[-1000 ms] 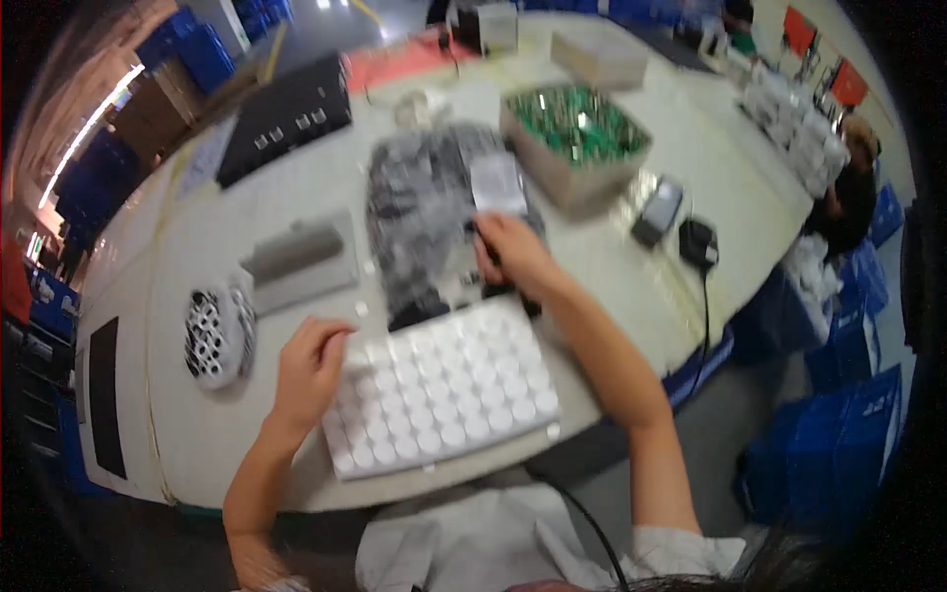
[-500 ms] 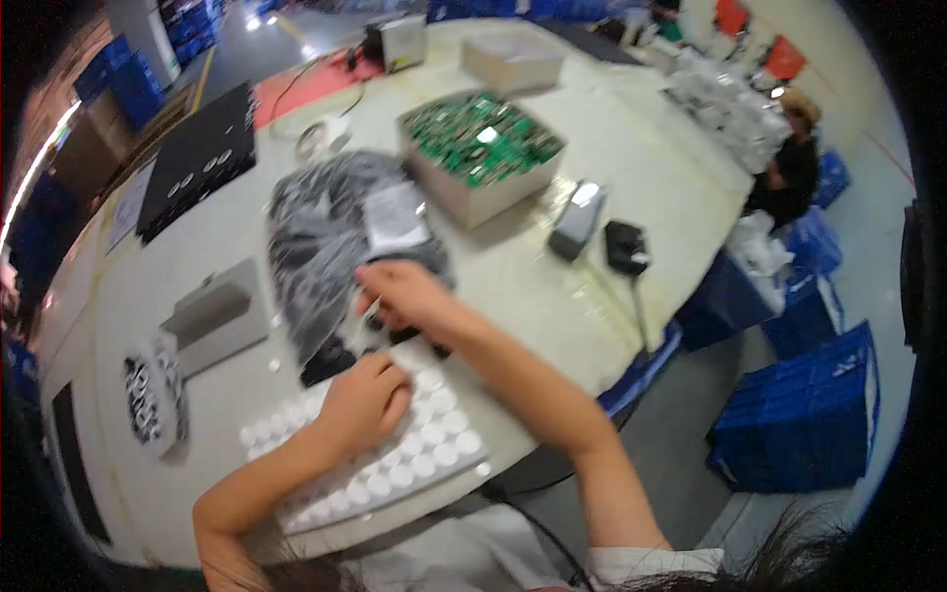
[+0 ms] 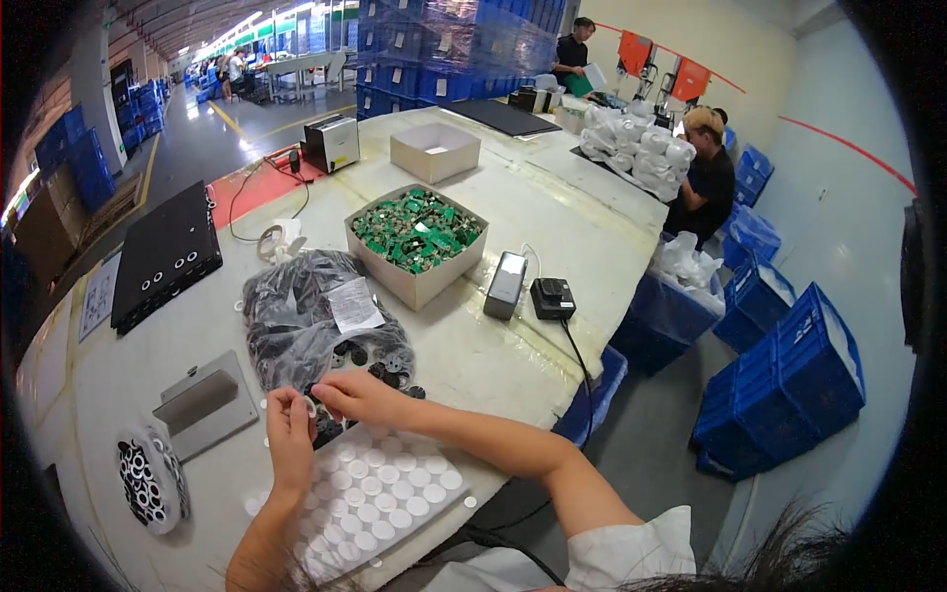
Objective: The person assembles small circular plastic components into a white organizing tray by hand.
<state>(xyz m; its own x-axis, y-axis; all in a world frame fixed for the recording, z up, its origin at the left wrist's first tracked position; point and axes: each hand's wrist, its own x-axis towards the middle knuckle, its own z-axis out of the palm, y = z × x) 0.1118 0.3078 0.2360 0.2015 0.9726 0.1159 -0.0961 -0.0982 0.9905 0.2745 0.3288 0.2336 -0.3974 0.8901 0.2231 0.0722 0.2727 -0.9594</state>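
1. At the bench's left edge lies a clear bag of black-and-white rings [image 3: 148, 485], glossy and lumpy; just beyond it sits a flat grey metal plate with a dark block [image 3: 205, 400] on it.
2. The left hand [image 3: 291, 434] is narrowed to a pinch, fingertips closed on a small white ring [image 3: 310, 406] held just above the tray's far edge.
3. The white plastic tray of round white discs [image 3: 380, 488] lies along the bench's near edge, its discs in neat rows.
4. The right hand [image 3: 360, 397] is also nearly closed, its fingertips meeting the left hand's at the same ring.
5. Behind the hands lies a crinkled clear bag of black round parts [image 3: 296, 316] with a paper slip, some parts spilled toward the tray.
6. Toward the middle stands a cardboard box of green circuit boards [image 3: 414, 237].
7. Half a second ago the left hand lay flat on the tray and the right reached into the spilled parts; now both are lifted together.
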